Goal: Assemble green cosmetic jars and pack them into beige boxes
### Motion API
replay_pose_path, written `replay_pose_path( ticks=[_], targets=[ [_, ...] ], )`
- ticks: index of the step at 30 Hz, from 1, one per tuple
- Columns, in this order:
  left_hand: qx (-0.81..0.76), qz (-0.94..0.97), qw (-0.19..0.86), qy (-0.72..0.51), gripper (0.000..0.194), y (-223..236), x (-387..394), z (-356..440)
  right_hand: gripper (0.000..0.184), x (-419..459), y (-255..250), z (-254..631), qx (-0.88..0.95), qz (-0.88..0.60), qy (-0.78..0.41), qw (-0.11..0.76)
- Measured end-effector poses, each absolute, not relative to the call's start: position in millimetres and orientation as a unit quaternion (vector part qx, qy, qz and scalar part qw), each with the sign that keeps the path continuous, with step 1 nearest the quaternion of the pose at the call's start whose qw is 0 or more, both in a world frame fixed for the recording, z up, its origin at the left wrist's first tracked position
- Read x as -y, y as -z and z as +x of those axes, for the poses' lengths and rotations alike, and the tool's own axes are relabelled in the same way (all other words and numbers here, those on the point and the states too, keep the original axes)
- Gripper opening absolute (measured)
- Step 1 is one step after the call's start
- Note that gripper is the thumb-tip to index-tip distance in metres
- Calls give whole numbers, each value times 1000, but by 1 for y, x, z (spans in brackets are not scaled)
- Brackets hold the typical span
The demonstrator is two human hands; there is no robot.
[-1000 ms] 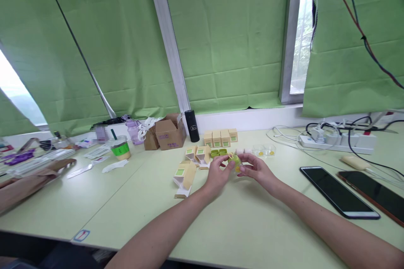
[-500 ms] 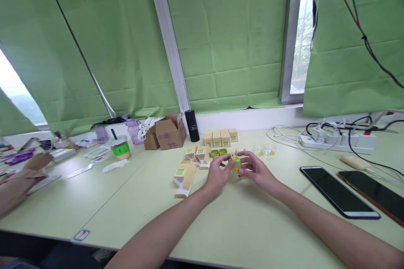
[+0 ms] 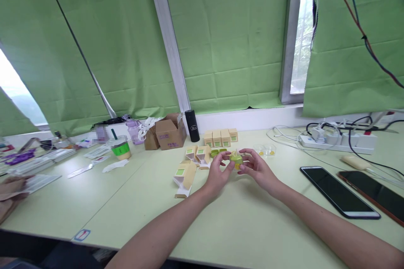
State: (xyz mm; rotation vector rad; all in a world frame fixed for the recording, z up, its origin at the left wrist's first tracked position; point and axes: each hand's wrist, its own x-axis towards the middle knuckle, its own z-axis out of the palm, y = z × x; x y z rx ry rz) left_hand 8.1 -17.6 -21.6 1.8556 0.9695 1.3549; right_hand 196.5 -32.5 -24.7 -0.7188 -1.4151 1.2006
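Between the fingertips of both hands is a small clear container with a green lid (image 3: 235, 158); something yellow shows inside it and a pale loop on top. My left hand (image 3: 218, 173) grips it from the left, thumb in front. From the right, the thumb and fingers of my right hand (image 3: 256, 169) close on its other side. Just behind my left hand sit small green square pieces (image 3: 218, 152). Clear cups with yellow bits (image 3: 264, 150) stand beyond my right hand. Left of my hands lie opened small cartons (image 3: 184, 173) with green windows.
Closed small cartons (image 3: 221, 138) stand in a row at the back, beside a black bottle (image 3: 192, 126) and a cardboard box (image 3: 171, 133). Two phones (image 3: 339, 191) and a power strip (image 3: 339, 141) with cables are at right. A drink cup (image 3: 120, 148) and another person's sleeve (image 3: 11, 197) are at left.
The green lid has tilted slightly and its pale loop has shifted between my fingertips. My arms stay nearly in place. At far left the other person's hand has drawn back toward the near left.
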Motion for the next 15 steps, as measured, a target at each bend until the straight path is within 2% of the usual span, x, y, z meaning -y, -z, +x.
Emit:
replay_pose_path(
  ticks=[5,10,15],
  targets=[
    [-355,734,290,-502,42,20,23,7,53,32,26,197,602,-302,-496,549],
    [-376,730,282,-497,36,22,22,7,42,31,28,197,611,-293,-495,544],
    [-380,724,271,-508,36,20,23,9,43,27,25,198,597,-298,-490,561]
  ],
)
